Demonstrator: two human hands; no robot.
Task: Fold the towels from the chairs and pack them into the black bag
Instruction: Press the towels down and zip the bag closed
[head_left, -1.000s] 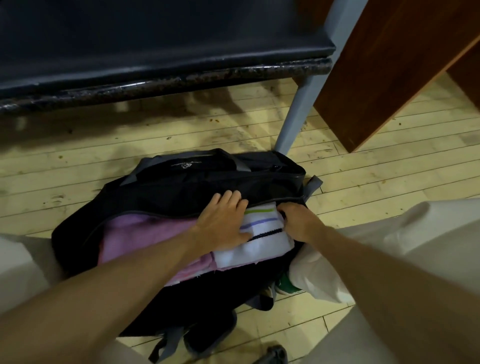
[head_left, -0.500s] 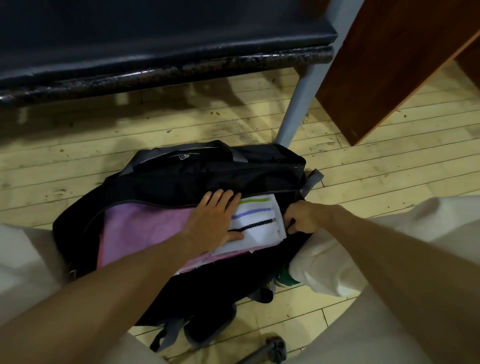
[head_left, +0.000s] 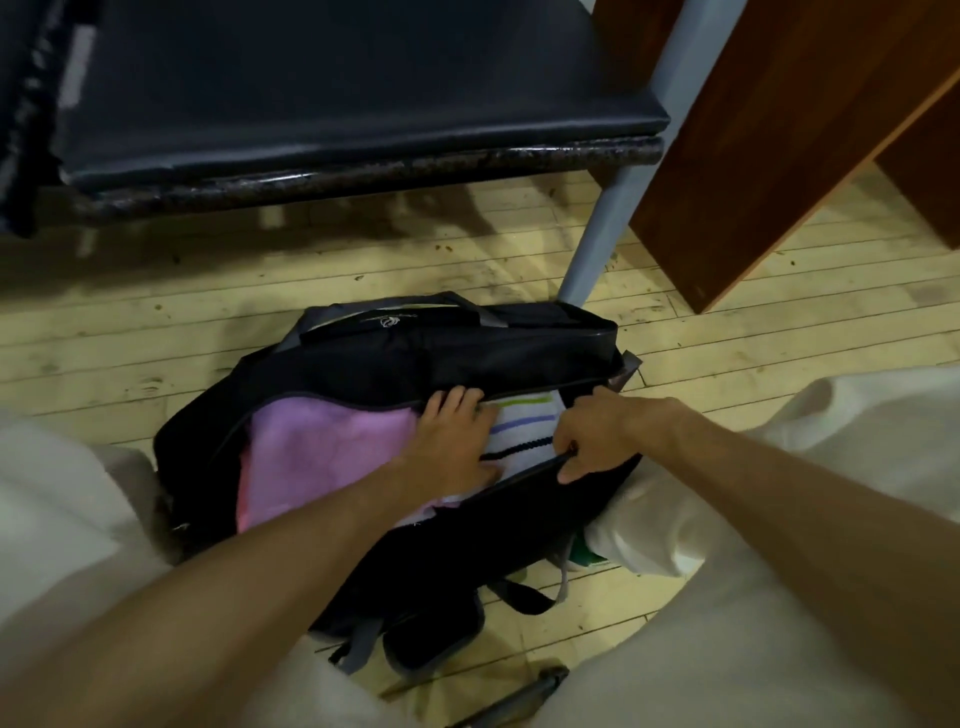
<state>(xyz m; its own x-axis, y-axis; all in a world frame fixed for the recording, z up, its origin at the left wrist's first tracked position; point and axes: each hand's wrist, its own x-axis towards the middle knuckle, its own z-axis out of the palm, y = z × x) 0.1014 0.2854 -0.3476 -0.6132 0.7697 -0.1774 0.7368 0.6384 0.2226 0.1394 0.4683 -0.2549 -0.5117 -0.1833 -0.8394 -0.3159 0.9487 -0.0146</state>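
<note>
The black bag (head_left: 447, 358) lies open on the wooden floor between my knees. Inside it a pink towel (head_left: 322, 452) fills the left part, and a white towel (head_left: 524, 431) with green, purple and black stripes lies at the right. My left hand (head_left: 452, 441) presses flat on the towels where they meet, fingers reaching under the bag's far flap. My right hand (head_left: 592, 436) pinches the near zipper edge of the bag at its right end, over the white towel's corner.
A dark padded chair seat (head_left: 337, 98) on a grey leg (head_left: 597, 244) stands just beyond the bag. A brown wooden panel (head_left: 779, 145) rises at the right. Bag straps (head_left: 363, 639) trail on the floor near me, and a thin grey object (head_left: 519, 696) lies at the bottom.
The white towel has sunk deeper into the bag under my left hand. My right hand has moved from the towel's edge to the bag's near zipper edge, which now covers more of the towel.
</note>
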